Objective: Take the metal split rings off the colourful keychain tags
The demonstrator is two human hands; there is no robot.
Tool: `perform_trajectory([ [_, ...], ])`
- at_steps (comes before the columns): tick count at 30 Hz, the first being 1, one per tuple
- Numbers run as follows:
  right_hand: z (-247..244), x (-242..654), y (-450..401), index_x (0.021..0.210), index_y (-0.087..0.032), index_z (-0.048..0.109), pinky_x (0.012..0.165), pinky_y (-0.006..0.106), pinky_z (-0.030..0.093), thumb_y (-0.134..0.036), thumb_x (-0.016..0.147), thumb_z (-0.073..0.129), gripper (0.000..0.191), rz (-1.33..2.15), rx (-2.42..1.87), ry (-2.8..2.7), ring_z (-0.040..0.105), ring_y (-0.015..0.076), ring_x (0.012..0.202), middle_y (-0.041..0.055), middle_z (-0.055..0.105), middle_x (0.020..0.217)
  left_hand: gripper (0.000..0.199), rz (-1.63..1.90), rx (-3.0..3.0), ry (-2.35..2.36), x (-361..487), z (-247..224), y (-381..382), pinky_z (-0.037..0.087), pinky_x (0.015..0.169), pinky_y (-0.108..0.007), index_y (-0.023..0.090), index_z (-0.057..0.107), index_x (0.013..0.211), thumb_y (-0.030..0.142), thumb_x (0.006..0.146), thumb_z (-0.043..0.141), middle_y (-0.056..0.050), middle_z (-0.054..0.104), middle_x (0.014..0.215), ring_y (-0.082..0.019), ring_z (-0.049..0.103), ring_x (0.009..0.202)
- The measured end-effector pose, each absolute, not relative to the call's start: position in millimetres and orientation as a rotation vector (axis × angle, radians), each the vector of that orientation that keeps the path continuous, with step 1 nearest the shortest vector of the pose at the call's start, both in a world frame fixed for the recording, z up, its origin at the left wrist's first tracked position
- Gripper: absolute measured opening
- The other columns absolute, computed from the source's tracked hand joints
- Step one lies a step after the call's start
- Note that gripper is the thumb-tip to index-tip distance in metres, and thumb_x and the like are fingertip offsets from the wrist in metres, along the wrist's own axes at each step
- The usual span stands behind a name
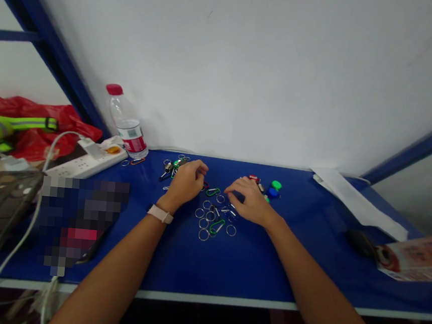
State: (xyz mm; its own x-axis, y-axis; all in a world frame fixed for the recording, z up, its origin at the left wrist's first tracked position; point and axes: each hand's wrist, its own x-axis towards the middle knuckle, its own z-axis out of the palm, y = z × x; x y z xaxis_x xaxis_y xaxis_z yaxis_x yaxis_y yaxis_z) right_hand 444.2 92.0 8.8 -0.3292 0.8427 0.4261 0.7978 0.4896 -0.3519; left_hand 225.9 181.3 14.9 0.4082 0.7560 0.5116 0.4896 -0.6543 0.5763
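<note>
my left hand [184, 184]: curled over clustered keychains [173, 167] | my right hand [248, 200]: near green and blue key tags [273, 189] | between and below: steel split rings [205, 226], green carabiner [217, 226] | blue counter [267, 272] | left: plastic water bottle [126, 124], power strip [87, 161]

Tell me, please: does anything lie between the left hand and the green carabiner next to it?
Yes: a small red clip, partly hidden, lies on the blue tabletop between the left hand and the green carabiner.

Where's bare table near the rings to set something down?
Free: blue tabletop between the silver metal split rings and the white front edge; also between the round green plastic tag and the white paper strip. Crowded: between the left hand and right hand, around the green metal carabiner.
</note>
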Motion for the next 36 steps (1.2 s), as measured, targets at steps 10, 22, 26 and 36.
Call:
perform_trajectory([
  [10, 14.2, 420.9, 85.5, 0.101, -0.024, 0.075, 0.102, 0.053, 0.036, -0.026, 0.101, 0.053, 0.022, 0.138, -1.341, -2.312, 0.055, 0.0283, 0.117, 0.0051, 0.074, 0.119, 0.025, 0.896, 2.616, 1.203, 209.2, 20.3, 188.0, 0.052, 0.082, -0.039, 0.019, 0.066, 0.077, 0.003, 0.080, 0.046, -0.008, 0.069, 0.083, -0.023, 0.064, 0.082],
  [22, 13.3, 429.2, 87.5, 0.088, -0.022, 0.067, 0.093, 0.044, 0.039, -0.027, 0.101, 0.051, 0.021, 0.032, -1.367, -2.216, 0.059, 0.0242, 0.098, 0.0045, 0.073, 0.095, 0.035, 0.735, 2.679, 0.894, 206.2, 19.8, 190.7, 0.053, 0.098, -0.042, 0.019, 0.075, 0.090, 0.003, 0.078, 0.046, -0.008, 0.075, 0.099, -0.023, 0.068, 0.098],
  [26, 8.4, 428.0, 89.4, 0.101, -0.021, 0.069, 0.094, 0.044, 0.040, -0.026, 0.098, 0.055, 0.015, 0.030, -1.380, -2.156, 0.059, 0.0262, 0.104, 0.0068, 0.073, 0.105, 0.039, 0.853, 2.680, 0.977, 206.8, 13.4, 192.2, 0.047, 0.106, -0.049, 0.019, 0.072, 0.110, 0.006, 0.080, 0.051, -0.011, 0.073, 0.115, -0.026, 0.065, 0.112],
  [36, -4.5, 406.4, 97.2, 0.103, -0.020, 0.072, 0.093, 0.049, 0.039, -0.038, 0.092, 0.067, 0.022, -0.094, -1.645, -2.117, 0.053, 0.0316, 0.102, 0.0113, 0.067, 0.105, 0.027, 0.622, 2.744, 0.762, 218.5, 14.8, 181.4, 0.047, 0.098, -0.047, 0.024, 0.075, 0.108, 0.015, 0.086, 0.062, -0.009, 0.075, 0.108, -0.025, 0.065, 0.101],
])
